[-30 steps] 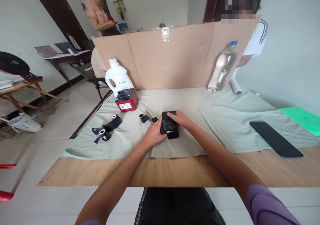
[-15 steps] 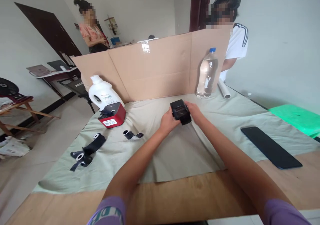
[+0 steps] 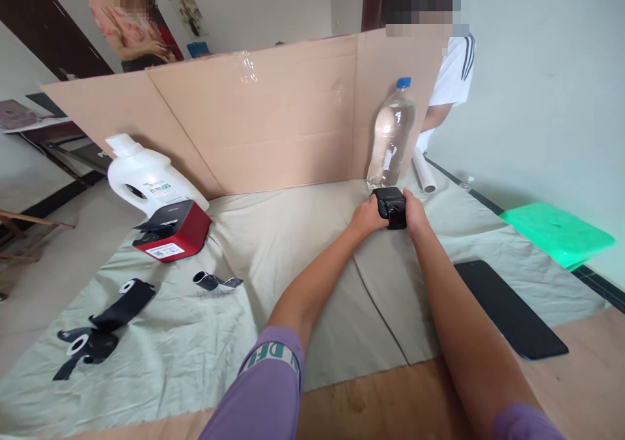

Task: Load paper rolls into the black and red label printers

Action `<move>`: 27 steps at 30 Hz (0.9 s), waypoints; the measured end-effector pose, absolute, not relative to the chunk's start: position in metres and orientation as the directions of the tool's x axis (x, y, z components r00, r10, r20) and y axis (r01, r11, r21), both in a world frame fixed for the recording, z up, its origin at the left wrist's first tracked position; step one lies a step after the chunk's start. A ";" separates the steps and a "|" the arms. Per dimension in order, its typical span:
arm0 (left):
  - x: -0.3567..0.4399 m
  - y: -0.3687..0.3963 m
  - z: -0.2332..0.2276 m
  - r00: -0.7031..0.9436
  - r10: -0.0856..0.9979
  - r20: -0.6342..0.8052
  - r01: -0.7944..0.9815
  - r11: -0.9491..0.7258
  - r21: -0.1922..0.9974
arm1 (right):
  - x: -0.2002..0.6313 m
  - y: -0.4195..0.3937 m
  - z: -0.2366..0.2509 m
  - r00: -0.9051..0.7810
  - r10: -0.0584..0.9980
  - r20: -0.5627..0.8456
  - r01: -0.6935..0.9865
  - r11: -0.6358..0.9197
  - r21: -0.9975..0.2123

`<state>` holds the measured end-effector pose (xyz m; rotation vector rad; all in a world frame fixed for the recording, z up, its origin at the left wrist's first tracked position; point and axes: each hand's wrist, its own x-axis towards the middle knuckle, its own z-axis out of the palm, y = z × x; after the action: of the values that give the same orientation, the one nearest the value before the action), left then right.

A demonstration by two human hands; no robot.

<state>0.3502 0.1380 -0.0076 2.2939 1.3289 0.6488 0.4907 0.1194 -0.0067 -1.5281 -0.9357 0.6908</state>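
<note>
A small black box-shaped device (image 3: 390,200) is held between my two hands just in front of the clear water bottle (image 3: 393,137). My left hand (image 3: 369,217) closes on its left side and my right hand (image 3: 415,214) on its right side. A glossy dark strip or flap hangs over the device's near face; I cannot tell exactly what it is. The device seems to rest on or barely above the green cloth (image 3: 312,232). Part of each hand's fingers is hidden behind it.
At left stand a white jug (image 3: 151,176) and a red-and-black box-like device (image 3: 178,232). Black ribbon rolls (image 3: 124,306) and a smaller black roll (image 3: 209,281) lie nearer. A black phone (image 3: 510,310) lies right. A cardboard panel (image 3: 263,121) stands behind; two people are beyond it.
Both hands have carried the black device to the right, up to the foot of the water bottle. The view has shifted, so the jug and rolls sit further left and lower.
</note>
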 end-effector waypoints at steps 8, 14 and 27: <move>0.288 0.089 0.003 0.395 0.894 0.211 0.727 -0.444 0.524 | 0.466 0.094 0.025 0.533 0.787 0.310 0.528 -0.022 -0.849; 0.078 0.013 0.050 0.109 0.867 0.486 0.680 -0.422 0.600 | 0.350 0.063 0.037 0.118 0.861 0.494 0.653 0.308 -0.692; -0.213 0.044 0.034 -0.649 0.750 0.129 0.495 0.287 0.820 | 0.002 0.099 0.015 -0.577 0.816 0.023 0.267 0.216 -0.939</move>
<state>-0.2128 0.0439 0.0343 1.1378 2.2787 1.2933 0.0020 0.0987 0.0148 -0.9982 -1.9675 1.3583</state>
